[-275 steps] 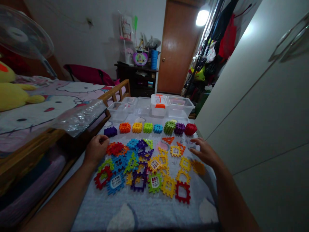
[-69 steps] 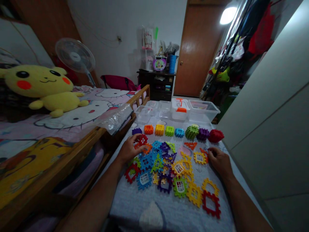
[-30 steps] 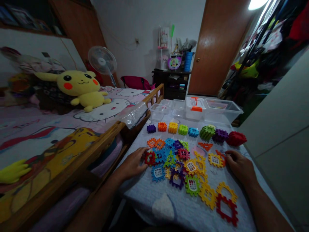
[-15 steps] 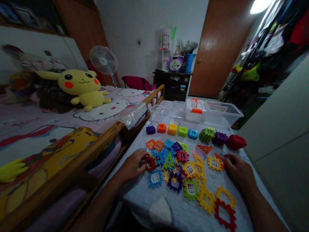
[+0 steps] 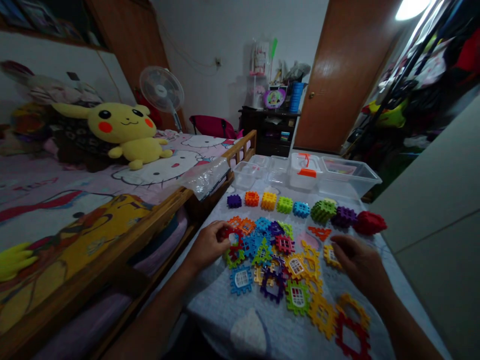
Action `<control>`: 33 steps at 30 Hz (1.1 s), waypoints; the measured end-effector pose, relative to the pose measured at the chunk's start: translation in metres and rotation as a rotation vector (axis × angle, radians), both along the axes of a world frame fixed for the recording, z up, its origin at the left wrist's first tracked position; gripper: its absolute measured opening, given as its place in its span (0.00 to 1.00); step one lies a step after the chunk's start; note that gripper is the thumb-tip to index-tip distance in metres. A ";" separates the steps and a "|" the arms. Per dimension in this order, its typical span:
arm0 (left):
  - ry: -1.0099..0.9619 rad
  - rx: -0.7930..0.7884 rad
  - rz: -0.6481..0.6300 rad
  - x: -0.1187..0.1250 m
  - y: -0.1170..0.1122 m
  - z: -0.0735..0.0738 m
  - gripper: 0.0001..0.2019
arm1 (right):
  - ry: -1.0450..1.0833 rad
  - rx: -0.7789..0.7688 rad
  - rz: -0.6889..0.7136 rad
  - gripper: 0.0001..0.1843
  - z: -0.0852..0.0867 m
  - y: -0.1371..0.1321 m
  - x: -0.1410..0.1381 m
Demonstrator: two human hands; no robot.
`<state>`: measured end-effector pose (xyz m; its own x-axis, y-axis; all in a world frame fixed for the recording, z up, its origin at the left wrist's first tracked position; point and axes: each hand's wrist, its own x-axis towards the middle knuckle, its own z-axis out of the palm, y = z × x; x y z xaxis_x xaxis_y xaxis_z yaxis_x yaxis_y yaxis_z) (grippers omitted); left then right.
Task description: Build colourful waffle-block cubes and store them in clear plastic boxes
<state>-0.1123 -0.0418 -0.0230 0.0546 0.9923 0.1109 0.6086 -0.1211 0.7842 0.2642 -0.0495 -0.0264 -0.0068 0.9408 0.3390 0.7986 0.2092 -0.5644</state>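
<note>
My left hand (image 5: 210,245) is at the left of the table, thumb and fingers pinching a red toothed plastic building piece (image 5: 235,239). The piece is raised above a lime green piece (image 5: 234,257). My right hand (image 5: 360,262) hovers at the right side, its fingers loosely bent and apart, with nothing visible in them. It partly covers a yellow window piece (image 5: 330,256). Between my hands lies a loose pile with a blue window piece (image 5: 241,279), a purple frame piece (image 5: 272,287), a green window piece (image 5: 297,297) and a yellow piece (image 5: 322,315).
Stacks sorted by colour form a row behind the pile, from a purple stack (image 5: 234,201) to a red stack (image 5: 369,223). Clear plastic boxes (image 5: 350,175) stand at the back. A wooden bed rail (image 5: 165,212) runs along the table's left side.
My left hand has lifted the red piece slightly up, showing the green piece under it. My right hand has moved left and up, over the yellow window piece. The camera view shifted slightly.
</note>
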 end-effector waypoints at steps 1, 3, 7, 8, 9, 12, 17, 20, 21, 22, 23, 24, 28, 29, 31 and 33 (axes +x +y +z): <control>-0.087 -0.042 -0.010 0.005 0.002 0.002 0.12 | -0.031 -0.044 0.118 0.13 0.009 -0.001 -0.016; -0.265 -0.151 -0.067 0.019 0.005 0.006 0.12 | -0.063 -0.067 0.321 0.12 0.023 -0.002 -0.049; -0.543 -0.260 -0.178 0.051 0.009 0.011 0.12 | -0.124 0.040 0.536 0.38 0.035 -0.001 -0.111; -0.605 -0.265 -0.197 0.058 0.010 0.012 0.12 | -0.132 0.063 0.556 0.39 0.035 0.001 -0.121; -0.659 -0.274 -0.215 0.064 0.010 0.012 0.13 | -0.139 0.068 0.568 0.37 0.035 0.002 -0.129; -0.746 -0.338 -0.251 0.073 0.013 0.011 0.13 | -0.156 0.049 0.569 0.23 0.037 0.009 -0.136; -0.582 -0.262 -0.216 0.052 0.023 0.009 0.15 | -0.072 0.034 0.411 0.20 0.032 0.034 -0.099; -0.257 -0.102 -0.193 0.026 0.027 0.005 0.15 | -0.056 -0.080 0.338 0.18 0.022 0.047 -0.079; -0.155 -0.076 -0.234 0.019 0.027 0.003 0.16 | -0.083 -0.127 0.351 0.17 0.018 0.048 -0.076; -0.076 -0.061 -0.290 0.013 0.027 0.000 0.17 | -0.119 -0.165 0.372 0.16 0.014 0.049 -0.075; -0.017 -0.055 -0.343 0.008 0.026 -0.005 0.18 | -0.157 -0.193 0.396 0.15 0.010 0.048 -0.076; 0.024 -0.052 -0.386 0.005 0.025 -0.009 0.20 | -0.196 -0.213 0.420 0.14 0.007 0.047 -0.079; 0.127 -0.039 -0.437 0.003 0.021 -0.024 0.26 | -0.313 -0.275 0.466 0.12 -0.001 0.043 -0.086; 0.136 -0.030 -0.445 0.003 0.020 -0.026 0.27 | -0.331 -0.289 0.465 0.13 -0.001 0.043 -0.087; 0.144 -0.013 -0.462 0.004 0.020 -0.028 0.28 | -0.356 -0.300 0.462 0.15 -0.002 0.045 -0.087; 0.154 0.001 -0.462 0.004 0.020 -0.030 0.30 | -0.385 -0.293 0.463 0.17 -0.003 0.046 -0.088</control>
<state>-0.1086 -0.0217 -0.0529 0.5056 0.8601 0.0675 0.6002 -0.4068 0.6887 0.1762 -0.0039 -0.0290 -0.5010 0.8646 -0.0373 0.8193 0.4599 -0.3424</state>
